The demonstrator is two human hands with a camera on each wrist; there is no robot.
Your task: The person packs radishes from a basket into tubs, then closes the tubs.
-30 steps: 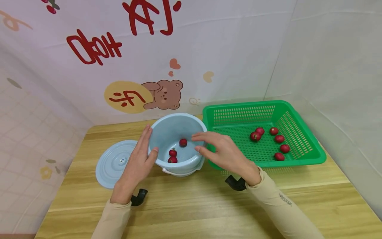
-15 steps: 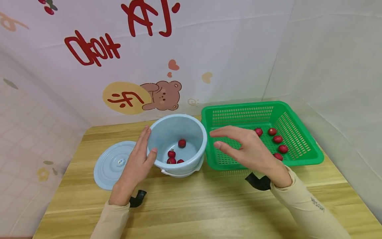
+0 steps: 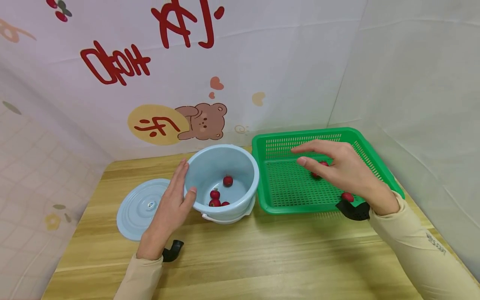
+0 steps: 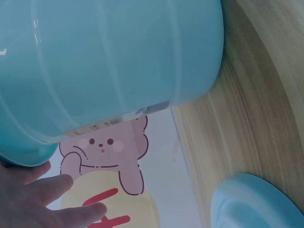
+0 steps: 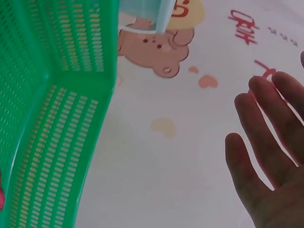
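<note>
Over the green basket (image 3: 285, 183), right hand (image 3: 343, 166) hovers, fingers spread; left hand (image 3: 172, 204), fingers also spread, at rim of blue bucket (image 3: 213, 162) containing red round items (image 3: 227, 181).

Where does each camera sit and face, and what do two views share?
Head: worn on the head, facing forward and down over bucket, lid and basket; left hand, right hand and sleeves show.
Left wrist: on that wrist, facing the bucket's outer wall; left fingers show.
Right wrist: on that wrist, facing the basket's side and backdrop; right fingers show.
Both wrist views share the bear, upside down in the right.
</note>
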